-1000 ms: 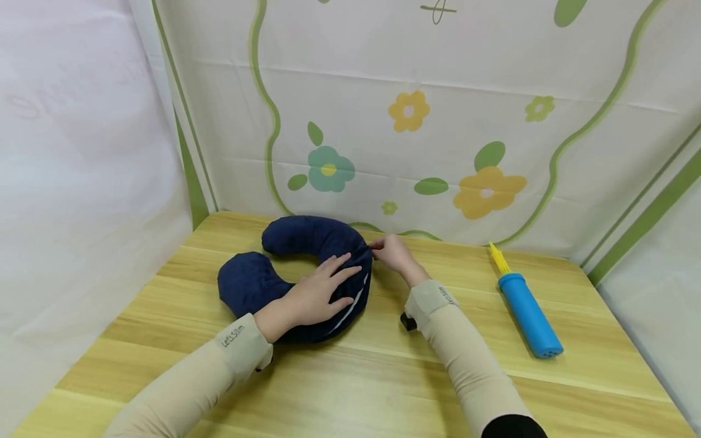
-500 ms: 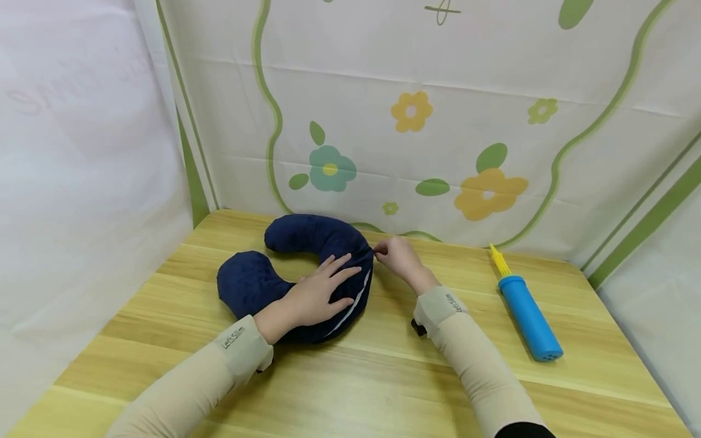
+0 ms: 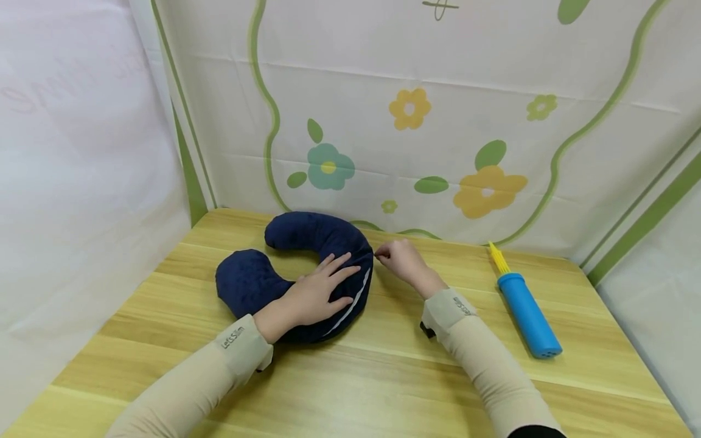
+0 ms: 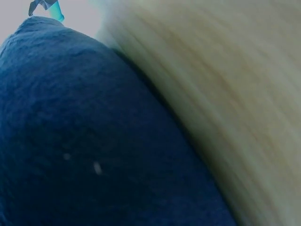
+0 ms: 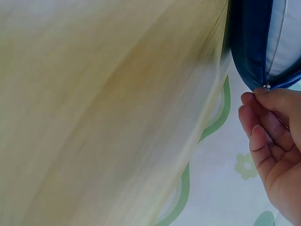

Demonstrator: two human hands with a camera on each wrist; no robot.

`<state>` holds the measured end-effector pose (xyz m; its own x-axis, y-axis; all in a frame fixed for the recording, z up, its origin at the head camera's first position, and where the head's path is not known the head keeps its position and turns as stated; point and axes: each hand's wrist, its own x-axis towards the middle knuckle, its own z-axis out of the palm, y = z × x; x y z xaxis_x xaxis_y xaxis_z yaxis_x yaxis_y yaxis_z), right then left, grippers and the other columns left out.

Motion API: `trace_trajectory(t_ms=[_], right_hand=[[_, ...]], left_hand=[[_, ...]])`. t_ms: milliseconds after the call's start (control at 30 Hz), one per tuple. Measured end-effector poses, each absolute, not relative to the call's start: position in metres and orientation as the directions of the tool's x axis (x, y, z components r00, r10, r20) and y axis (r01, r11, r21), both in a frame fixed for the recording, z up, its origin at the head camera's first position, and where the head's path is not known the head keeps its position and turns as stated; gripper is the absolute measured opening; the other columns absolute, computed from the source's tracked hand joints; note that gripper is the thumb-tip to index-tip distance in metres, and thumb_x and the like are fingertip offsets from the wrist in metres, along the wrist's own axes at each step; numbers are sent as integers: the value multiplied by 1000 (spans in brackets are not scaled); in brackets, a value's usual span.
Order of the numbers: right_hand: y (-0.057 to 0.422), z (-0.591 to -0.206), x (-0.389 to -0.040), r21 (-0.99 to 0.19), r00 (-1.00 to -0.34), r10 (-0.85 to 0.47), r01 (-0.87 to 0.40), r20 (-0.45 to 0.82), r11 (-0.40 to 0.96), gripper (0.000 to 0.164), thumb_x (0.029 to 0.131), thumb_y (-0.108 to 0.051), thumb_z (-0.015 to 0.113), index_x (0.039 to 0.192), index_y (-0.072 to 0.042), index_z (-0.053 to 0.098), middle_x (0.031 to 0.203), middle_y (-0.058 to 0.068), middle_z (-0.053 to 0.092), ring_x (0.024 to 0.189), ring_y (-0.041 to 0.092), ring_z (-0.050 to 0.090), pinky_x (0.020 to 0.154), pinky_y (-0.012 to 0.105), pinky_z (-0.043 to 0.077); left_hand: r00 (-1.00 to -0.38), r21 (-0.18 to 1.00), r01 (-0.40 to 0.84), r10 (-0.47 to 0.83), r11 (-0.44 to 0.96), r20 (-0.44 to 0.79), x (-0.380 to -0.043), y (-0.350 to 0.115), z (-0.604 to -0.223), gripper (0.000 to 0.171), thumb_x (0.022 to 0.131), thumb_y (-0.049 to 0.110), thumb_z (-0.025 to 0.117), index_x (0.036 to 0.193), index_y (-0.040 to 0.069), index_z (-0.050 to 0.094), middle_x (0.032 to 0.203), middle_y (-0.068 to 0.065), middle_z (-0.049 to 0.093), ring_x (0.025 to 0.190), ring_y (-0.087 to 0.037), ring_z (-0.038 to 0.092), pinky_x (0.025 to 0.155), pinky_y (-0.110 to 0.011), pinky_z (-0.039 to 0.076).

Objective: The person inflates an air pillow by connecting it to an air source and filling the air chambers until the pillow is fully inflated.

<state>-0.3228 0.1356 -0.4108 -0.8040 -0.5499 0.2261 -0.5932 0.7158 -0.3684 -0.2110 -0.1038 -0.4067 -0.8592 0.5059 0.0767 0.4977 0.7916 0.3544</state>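
A navy U-shaped neck pillow (image 3: 246, 281) lies on the wooden table in the head view, its gap facing left. My left hand (image 3: 313, 297) rests flat on its near right part, fingers spread. Along the right outer edge runs an unzipped slit with a white strip (image 3: 353, 304) of the inside showing. At the far end of that slit, my right hand (image 3: 406, 263) pinches the zipper pull between thumb and index finger. The right wrist view shows the metal zipper slider (image 5: 266, 87) right at the thumb tip, with white lining (image 5: 284, 40) between the zipper edges.
A blue hand pump (image 3: 528, 316) with a yellow nozzle (image 3: 498, 258) lies on the table (image 3: 350, 395) at the right. Behind the table's far edge hangs a white curtain (image 3: 350, 109) printed with flowers. More white cloth (image 3: 82, 182) closes off the left side.
My right hand has shifted slightly to the right, its wrist and forearm swinging outward, while it stays at the zipper. My left hand and the neck pillow have hardly moved.
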Motion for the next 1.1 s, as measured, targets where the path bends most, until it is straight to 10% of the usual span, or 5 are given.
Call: trace_trajectory(t_ms=[1100], right_hand=[[143,-409,-286,-651,-789,-614,-486,39,583,15,98,0,66,104,5,79,93,10,78,84,19,73,74,32,57]], left_hand=[[-869,311,483,491,818,58,-207,-100,-404,66,103,42,62,161,31,34,170,2,15,155,-31,15,99,-76,36]])
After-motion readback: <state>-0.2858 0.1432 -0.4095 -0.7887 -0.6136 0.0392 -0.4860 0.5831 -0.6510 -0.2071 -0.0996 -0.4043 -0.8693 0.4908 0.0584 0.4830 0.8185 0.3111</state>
